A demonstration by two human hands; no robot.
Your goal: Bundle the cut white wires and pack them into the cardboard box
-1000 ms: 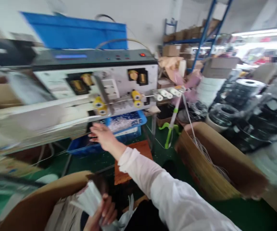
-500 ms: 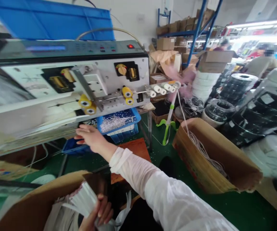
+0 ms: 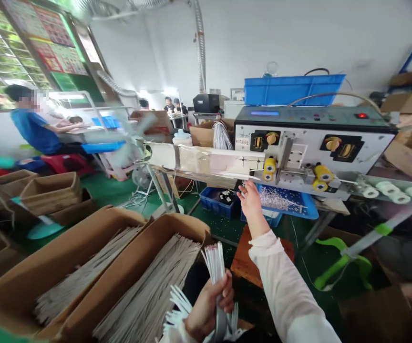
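And the view swings left: a moment ago the wire-stripping machine (image 3: pixel 311 136) filled the left half, and now it stands on the right, bringing two long cartons (image 3: pixel 120 269) of cut pale wires into sight, below and left of the machine. The right hand (image 3: pixel 250 194) stays just below the machine's left end, fingers half-curled and apart, nothing clearly held. The left hand (image 3: pixel 217 294), below the machine, keeps its grasp on a bundle of white wires (image 3: pixel 215 262), more upright now than before. So the work seems centred on the machine's outlet, the bundle kept at the ready.

Now the surroundings: a tabletop (image 3: pixel 329 206) carries the machine, a chute (image 3: pixel 223 162) runs out to its left, and white rollers (image 3: pixel 394 192) line up on its right. Beneath sits a blue bin (image 3: pixel 311 206) of white scraps; on top, a blue crate (image 3: pixel 295 91). Far left of the machine, a person in a blue shirt (image 3: pixel 34 131) sits near a window.
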